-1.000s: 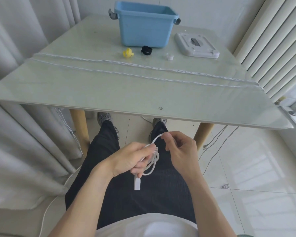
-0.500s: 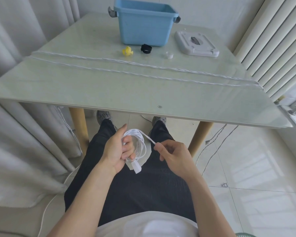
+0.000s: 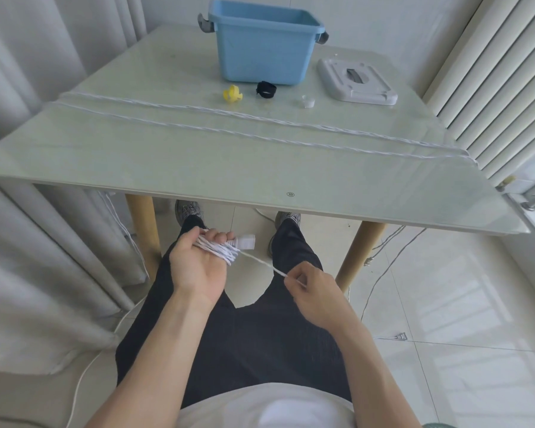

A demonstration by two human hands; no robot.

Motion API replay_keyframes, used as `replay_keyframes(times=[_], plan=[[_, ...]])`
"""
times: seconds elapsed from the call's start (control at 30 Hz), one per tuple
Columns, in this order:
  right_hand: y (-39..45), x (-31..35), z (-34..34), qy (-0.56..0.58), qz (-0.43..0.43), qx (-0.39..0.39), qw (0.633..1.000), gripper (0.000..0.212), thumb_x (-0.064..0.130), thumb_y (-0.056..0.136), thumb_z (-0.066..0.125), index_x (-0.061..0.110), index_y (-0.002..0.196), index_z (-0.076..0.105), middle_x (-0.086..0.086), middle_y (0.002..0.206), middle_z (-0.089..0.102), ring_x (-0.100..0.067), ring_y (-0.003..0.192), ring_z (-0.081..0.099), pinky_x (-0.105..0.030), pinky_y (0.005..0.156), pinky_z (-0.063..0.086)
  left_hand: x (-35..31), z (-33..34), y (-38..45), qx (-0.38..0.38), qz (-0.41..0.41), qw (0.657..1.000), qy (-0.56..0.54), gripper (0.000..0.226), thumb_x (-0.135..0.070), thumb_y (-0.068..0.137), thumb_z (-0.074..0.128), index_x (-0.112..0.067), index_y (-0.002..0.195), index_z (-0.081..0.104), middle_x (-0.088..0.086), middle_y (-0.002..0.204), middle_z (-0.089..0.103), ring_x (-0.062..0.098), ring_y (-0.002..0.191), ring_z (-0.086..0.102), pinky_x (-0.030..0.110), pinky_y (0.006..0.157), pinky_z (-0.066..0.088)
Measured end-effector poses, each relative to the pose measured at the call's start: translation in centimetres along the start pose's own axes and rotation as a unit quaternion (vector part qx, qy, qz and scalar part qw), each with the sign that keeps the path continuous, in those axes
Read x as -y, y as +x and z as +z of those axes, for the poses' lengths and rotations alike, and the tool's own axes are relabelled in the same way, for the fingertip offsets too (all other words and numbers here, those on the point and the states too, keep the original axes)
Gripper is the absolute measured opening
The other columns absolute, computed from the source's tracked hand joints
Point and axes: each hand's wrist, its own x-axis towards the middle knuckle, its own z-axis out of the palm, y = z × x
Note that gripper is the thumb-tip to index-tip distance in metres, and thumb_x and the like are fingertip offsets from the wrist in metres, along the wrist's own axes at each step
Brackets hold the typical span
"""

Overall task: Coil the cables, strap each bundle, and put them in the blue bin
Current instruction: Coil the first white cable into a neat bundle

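Observation:
Below the table's front edge, my left hand grips a small coil of white cable, with its white plug sticking out to the right. A taut strand runs from the coil to my right hand, which pinches it. Two more white cables lie stretched across the glass table. The blue bin stands at the far edge. In front of it lie a yellow strap, a black strap and a small clear strap.
The bin's white lid lies right of the bin. Curtains hang at the left, a radiator stands at the right. Thin cables trail on the tiled floor by the right table leg.
My left hand turned palm up and rose toward the table edge with a thicker coil. My right hand dropped lower and to the right, pulling the strand taut.

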Motion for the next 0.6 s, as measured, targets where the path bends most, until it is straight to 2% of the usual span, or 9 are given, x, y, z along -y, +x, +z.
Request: replay_keyframes(times=[0.1, 0.2, 0.27, 0.33, 0.43, 0.47, 0.57, 0.6], plan=[[-0.3, 0.4, -0.1, -0.034, -0.047, 0.041, 0.997, 0.014, 0.025, 0.098, 0.054, 0.02, 0.096, 0.067, 0.013, 0.077, 0.064, -0.005, 0.069, 0.057, -0.012, 0.057, 0.041, 0.6, -0.5, 0.7, -0.015, 0.013, 0.997, 0.078, 0.022, -0.018, 0.105, 0.044, -0.006, 0.087, 0.051, 0.005, 0.081, 0.052, 0.018, 0.068, 0.063, 0.034, 0.082, 0.051], [-1.0, 1.3, 0.1, -0.007, -0.094, 0.091, 0.991, 0.009, 0.028, 0.093, 0.065, 0.021, 0.094, 0.071, 0.01, 0.079, 0.069, -0.005, 0.069, 0.06, -0.012, 0.061, 0.045, 1.1, -1.0, 1.0, 0.012, 0.082, 0.974, 0.213, 0.021, -0.013, 0.103, 0.048, -0.004, 0.085, 0.053, -0.001, 0.072, 0.059, 0.013, 0.064, 0.063, 0.031, 0.078, 0.052], [-1.2, 1.8, 0.2, 0.01, -0.13, 0.091, 0.987, 0.007, 0.026, 0.09, 0.067, 0.022, 0.093, 0.072, 0.007, 0.081, 0.072, -0.01, 0.075, 0.065, -0.023, 0.069, 0.052, 1.5, -1.2, 0.6, 0.048, 0.108, 0.919, 0.376, 0.02, -0.012, 0.104, 0.048, 0.004, 0.092, 0.053, 0.002, 0.072, 0.06, 0.013, 0.064, 0.061, 0.026, 0.072, 0.052], [-1.2, 2.0, 0.2, 0.029, -0.159, 0.064, 0.985, 0.007, 0.023, 0.089, 0.067, 0.02, 0.091, 0.073, 0.005, 0.083, 0.073, -0.014, 0.08, 0.067, -0.033, 0.077, 0.054, 2.2, -1.4, 0.2, 0.095, 0.108, 0.842, 0.52, 0.021, -0.011, 0.103, 0.048, 0.009, 0.099, 0.052, 0.006, 0.073, 0.06, 0.012, 0.065, 0.06, 0.026, 0.072, 0.05], [-1.2, 2.2, 0.0, 0.047, -0.19, 0.012, 0.981, 0.01, 0.019, 0.093, 0.065, 0.016, 0.092, 0.074, 0.005, 0.088, 0.072, -0.014, 0.084, 0.067, -0.034, 0.081, 0.053, 2.9, -1.0, -1.0, 0.173, 0.071, 0.746, 0.639, 0.025, -0.019, 0.103, 0.049, 0.005, 0.099, 0.052, 0.003, 0.077, 0.057, 0.007, 0.067, 0.056, 0.019, 0.07, 0.046], [-1.2, 2.2, 0.0, 0.055, -0.193, -0.003, 0.98, 0.01, 0.017, 0.094, 0.063, 0.016, 0.092, 0.073, 0.005, 0.088, 0.071, -0.014, 0.085, 0.066, -0.035, 0.08, 0.053, 3.0, -0.8, -1.3, 0.203, 0.048, 0.735, 0.645, 0.031, -0.025, 0.104, 0.047, 0.006, 0.1, 0.05, 0.004, 0.079, 0.054, 0.009, 0.071, 0.054, 0.019, 0.071, 0.045], [-1.2, 2.0, 0.2, 0.085, -0.193, -0.04, 0.977, 0.016, 0.01, 0.095, 0.059, 0.017, 0.085, 0.07, 0.011, 0.081, 0.068, -0.011, 0.084, 0.064, -0.033, 0.077, 0.052, 2.6, -0.1, -2.1, 0.286, -0.059, 0.759, 0.582, 0.06, -0.051, 0.102, 0.036, 0.008, 0.108, 0.048, 0.013, 0.087, 0.052, 0.02, 0.084, 0.051, 0.033, 0.083, 0.044], [-1.2, 1.8, 0.4, 0.092, -0.191, -0.055, 0.976, 0.016, 0.012, 0.094, 0.061, 0.019, 0.083, 0.07, 0.013, 0.08, 0.068, -0.009, 0.084, 0.064, -0.032, 0.076, 0.051, 2.3, 0.2, -2.3, 0.3, -0.073, 0.752, 0.582, 0.064, -0.056, 0.099, 0.034, 0.006, 0.107, 0.05, 0.013, 0.087, 0.052, 0.02, 0.085, 0.051, 0.036, 0.085, 0.043]])
